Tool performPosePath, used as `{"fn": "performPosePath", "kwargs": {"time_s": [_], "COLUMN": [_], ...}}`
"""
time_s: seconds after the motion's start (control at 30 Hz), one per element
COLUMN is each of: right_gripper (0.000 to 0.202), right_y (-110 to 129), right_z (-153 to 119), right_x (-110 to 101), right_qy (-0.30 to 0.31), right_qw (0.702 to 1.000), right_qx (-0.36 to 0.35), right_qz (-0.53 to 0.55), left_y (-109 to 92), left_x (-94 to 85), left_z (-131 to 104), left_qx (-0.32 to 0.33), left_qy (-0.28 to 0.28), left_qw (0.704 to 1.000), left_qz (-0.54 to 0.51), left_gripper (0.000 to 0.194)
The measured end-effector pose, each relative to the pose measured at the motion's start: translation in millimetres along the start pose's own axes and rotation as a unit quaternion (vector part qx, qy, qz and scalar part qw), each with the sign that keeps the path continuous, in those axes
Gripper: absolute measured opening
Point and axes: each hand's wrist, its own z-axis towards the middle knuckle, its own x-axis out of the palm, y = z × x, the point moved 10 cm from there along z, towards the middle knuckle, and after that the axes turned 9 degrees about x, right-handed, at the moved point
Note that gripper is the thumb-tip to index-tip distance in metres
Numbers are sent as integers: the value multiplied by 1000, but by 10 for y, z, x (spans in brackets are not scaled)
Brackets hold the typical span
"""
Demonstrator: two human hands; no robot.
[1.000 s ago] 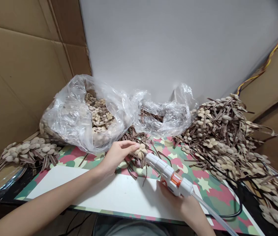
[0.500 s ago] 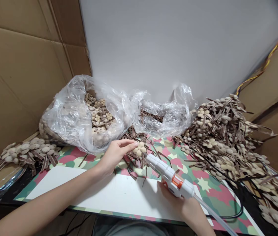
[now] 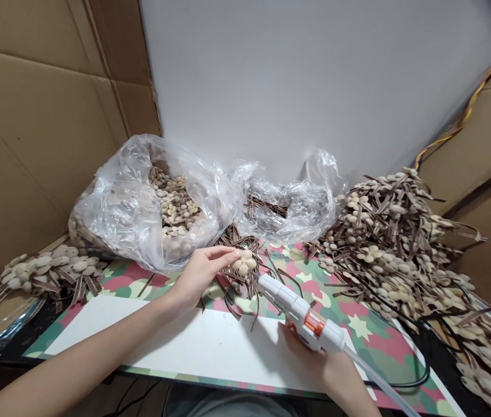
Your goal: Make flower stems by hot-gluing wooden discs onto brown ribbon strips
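Observation:
Between the thumb and fingers of my left hand (image 3: pixel 206 269) is a cream fabric flower (image 3: pixel 245 264) with rounded petals, held up over the table. My right hand (image 3: pixel 315 362) is wrapped round the handle of a white glue gun (image 3: pixel 288 301) with an orange window in its body. Its nozzle points up and left, close by the flower's lower edge; whether the two touch I cannot tell. A clear glue stick (image 3: pixel 379 381) sticks out of the gun's back end. Under the flower lies a loose heap of brown ribbon strips (image 3: pixel 232 289).
A clear plastic bag (image 3: pixel 119 202) of flowers stands at back left, beside another bag (image 3: pixel 310 202) with brown ribbons. Ribboned flowers pile up at right (image 3: pixel 393 255) and far left (image 3: pixel 49 266). A black cable (image 3: pixel 425 365) loops at right. A white sheet (image 3: pixel 149 336) covers the camouflage mat (image 3: pixel 360 327).
The flower in my left hand has shifted very slightly left and tilted, so the nozzle now sits a little farther from its middle. My right hand keeps the glue gun almost still.

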Motion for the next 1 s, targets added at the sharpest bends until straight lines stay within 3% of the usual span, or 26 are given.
{"fn": "performPosePath", "kwargs": {"time_s": [0.13, 0.37, 1.0], "right_gripper": [19, 19, 14], "right_y": [-4, -46, 0], "right_z": [7, 8, 12], "right_x": [54, 10, 26], "right_qy": [31, 6, 25], "right_qw": [1000, 1000, 1000], "right_qx": [-1, 25, 6], "right_qz": [-3, 0, 14], "left_y": [13, 24, 69], "left_x": [-20, 26, -24], "left_z": [-1, -17, 16], "left_qx": [-6, -7, -4], "left_qy": [-4, 8, 19], "left_qw": [999, 999, 999], "left_qz": [43, 41, 38], "left_gripper": [29, 30, 35]}}
